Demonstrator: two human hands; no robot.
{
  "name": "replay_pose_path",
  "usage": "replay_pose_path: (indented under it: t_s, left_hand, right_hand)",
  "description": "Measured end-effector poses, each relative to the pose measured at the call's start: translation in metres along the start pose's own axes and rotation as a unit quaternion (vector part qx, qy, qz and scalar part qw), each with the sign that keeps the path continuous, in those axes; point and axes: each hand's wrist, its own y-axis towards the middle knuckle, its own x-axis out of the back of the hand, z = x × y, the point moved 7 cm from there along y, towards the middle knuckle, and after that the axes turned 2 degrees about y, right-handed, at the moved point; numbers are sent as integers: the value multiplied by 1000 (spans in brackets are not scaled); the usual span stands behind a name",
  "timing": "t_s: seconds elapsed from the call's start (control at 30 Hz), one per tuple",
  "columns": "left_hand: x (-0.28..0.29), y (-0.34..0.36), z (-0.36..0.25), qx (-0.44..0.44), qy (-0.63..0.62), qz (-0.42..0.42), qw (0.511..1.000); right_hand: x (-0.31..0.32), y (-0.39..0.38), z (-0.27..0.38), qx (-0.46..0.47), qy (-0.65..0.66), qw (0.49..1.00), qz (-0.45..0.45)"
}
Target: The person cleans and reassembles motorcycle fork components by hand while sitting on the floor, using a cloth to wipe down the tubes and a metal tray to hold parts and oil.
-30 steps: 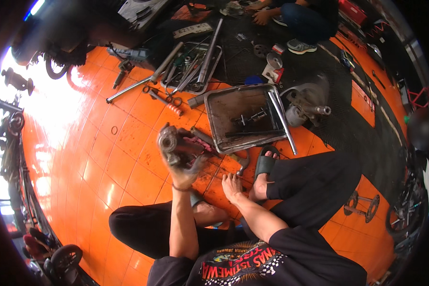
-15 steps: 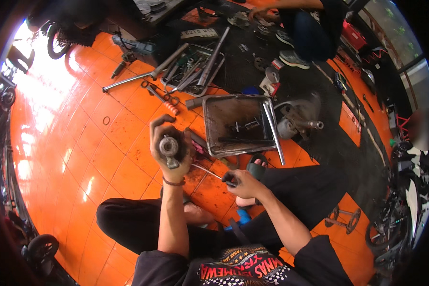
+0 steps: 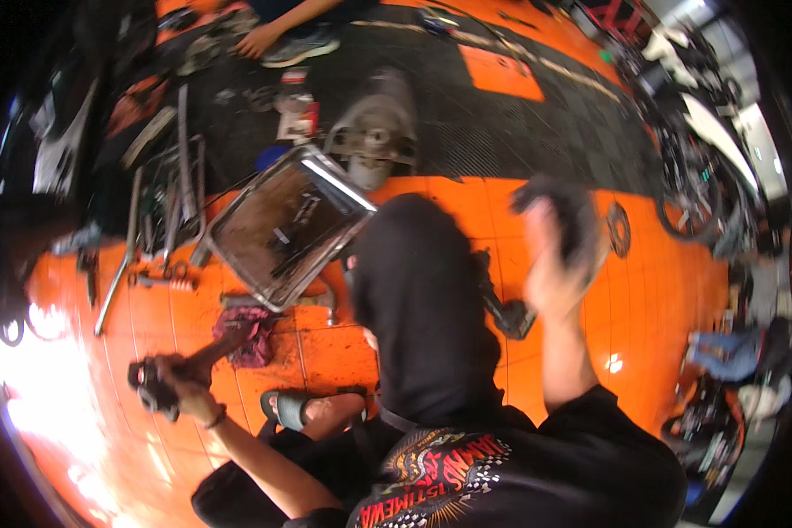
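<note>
My left hand, at the lower left, is wrapped around a dark metal part with a rounded, lug-like end. A dark tube-like length runs from beside this hand toward a dark red rag on the floor; whether it belongs to the same part is unclear. My right hand is raised off to the right and smeared by motion. A blackish shape covers its fingers, so what it holds, if anything, cannot be made out. Below it on the tiles lies a dark pedal-like piece.
A metal tray with parts inside sits ahead, a grey metal housing behind it. Wrenches and bars lie at left. A co-worker's hand shows at the top. Motorcycles stand along the right.
My view has swung to the right. The left hand has moved down and left with the metal part; the right hand has gone far right and up, and its thin rod no longer shows.
</note>
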Motion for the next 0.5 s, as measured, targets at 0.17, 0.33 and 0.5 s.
replay_pose_path:
  t_s: [0.17,0.33,0.5]
  left_hand:
    - [-19,-8,-17,-59,-13,17,998]
    - [14,8,15,-66,-19,47,997]
    - [-3,6,-2,16,-104,-1,994]
  right_hand:
    - [140,-23,-206,-245,-82,965,-55]
    - [92,-171,-318,-283,-306,887,199]
    - [-13,-205,-341,-11,-422,851,313]
